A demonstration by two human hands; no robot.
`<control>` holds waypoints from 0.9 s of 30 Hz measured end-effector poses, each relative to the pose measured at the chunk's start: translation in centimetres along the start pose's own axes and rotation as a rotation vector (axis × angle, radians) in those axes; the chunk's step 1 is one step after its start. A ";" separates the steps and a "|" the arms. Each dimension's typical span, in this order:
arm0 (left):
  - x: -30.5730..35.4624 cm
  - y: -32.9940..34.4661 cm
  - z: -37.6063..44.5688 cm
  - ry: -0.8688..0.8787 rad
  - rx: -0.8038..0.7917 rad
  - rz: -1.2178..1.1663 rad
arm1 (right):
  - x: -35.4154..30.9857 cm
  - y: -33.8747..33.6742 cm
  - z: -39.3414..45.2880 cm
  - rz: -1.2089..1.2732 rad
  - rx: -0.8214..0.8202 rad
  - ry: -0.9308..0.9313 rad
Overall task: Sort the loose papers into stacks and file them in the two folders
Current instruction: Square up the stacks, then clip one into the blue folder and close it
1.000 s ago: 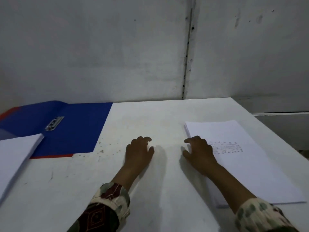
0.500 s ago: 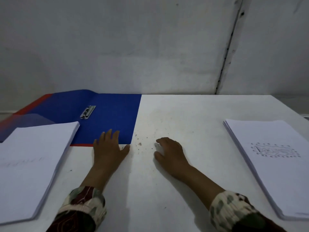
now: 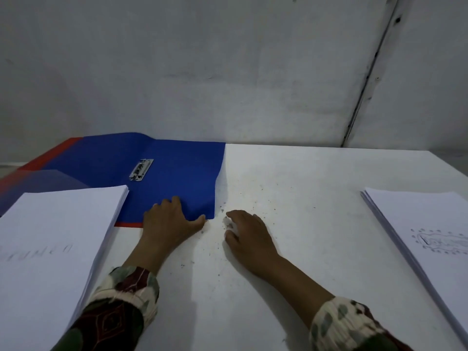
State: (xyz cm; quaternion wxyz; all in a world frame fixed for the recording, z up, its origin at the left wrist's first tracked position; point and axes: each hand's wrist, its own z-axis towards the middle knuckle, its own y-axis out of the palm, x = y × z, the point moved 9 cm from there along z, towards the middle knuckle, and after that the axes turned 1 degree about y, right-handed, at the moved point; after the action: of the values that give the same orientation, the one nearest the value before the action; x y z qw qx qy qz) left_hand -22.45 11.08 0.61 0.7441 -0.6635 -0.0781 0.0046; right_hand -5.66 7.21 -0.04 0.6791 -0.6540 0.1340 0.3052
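A blue folder [image 3: 177, 178] lies open at the back left of the white table [image 3: 304, 188], with a metal clip [image 3: 141, 169] on its inner face. A red folder [image 3: 45, 158] peeks out beneath it at the left and along its near edge. My left hand [image 3: 168, 224] rests flat on the blue folder's near right corner, thumb at the corner. My right hand [image 3: 249, 235] lies on the bare table just right of it, fingers loosely curled and holding nothing. One paper stack [image 3: 50, 249] sits at the left, another paper stack [image 3: 430, 236] at the right.
A grey wall [image 3: 228, 72] rises directly behind the table's far edge. Small dark specks are scattered on the tabletop around my right hand. The left stack overlaps the folders' near left part.
My view has swung left, bringing the folders and left stack into sight. Both hands have slid left from the right stack; my left hand now rests on the blue folder's corner.
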 end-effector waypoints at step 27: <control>-6.9 0.7 0.0 -0.104 0.043 -0.335 | 0.0 -1.3 5.7 0.848 0.201 0.304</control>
State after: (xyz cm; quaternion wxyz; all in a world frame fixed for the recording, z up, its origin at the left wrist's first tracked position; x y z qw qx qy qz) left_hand -29.24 10.43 -0.83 0.7435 -0.6239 -0.2256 -0.0836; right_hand -6.10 12.78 1.61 0.5271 -0.5097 0.5166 0.4421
